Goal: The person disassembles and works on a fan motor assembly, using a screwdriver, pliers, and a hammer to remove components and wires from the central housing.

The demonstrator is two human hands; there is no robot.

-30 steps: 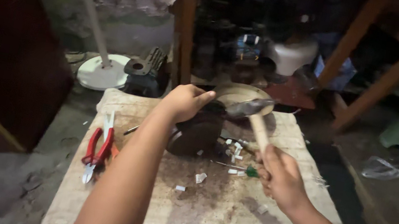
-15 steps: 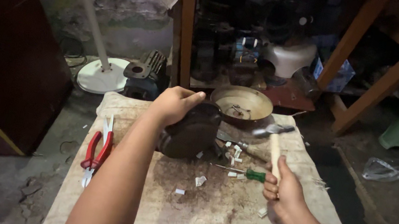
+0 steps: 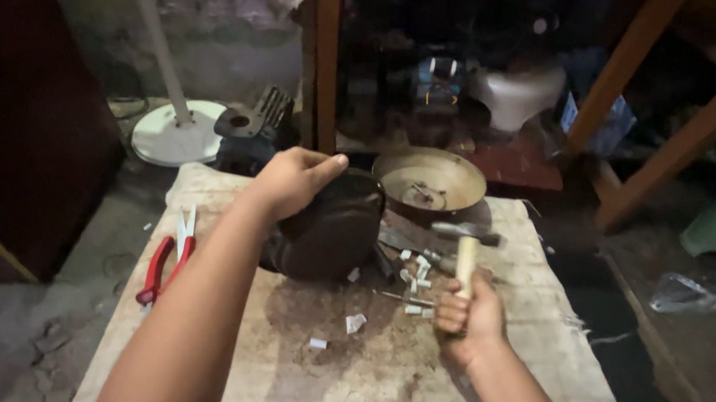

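- Right hand (image 3: 467,316) has its fingers wrapped round the wooden handle of a hammer (image 3: 465,248); the steel head sits just above the table (image 3: 482,390), near the dark housing.
- Left hand (image 3: 291,179) has its fingers curled over the top of the dark rounded motor housing (image 3: 328,230), which stands mid-table.
- Risk: the left fingers lie close to the hammer's line; a glancing blow off the curved shell could catch them.
- Risk: the housing is held by hand only, so it could roll or skid when struck.
- Risk: small white bits (image 3: 418,276) are loose beside the housing, so a jolt could scatter them off the edge.
- Red-handled pliers (image 3: 169,254) lie near the left edge and could slip off.
- Metal bowl (image 3: 428,179) at the far edge; its contents are too small to identify.
- Shelves behind are too dark to read. The housing's far face is hidden.
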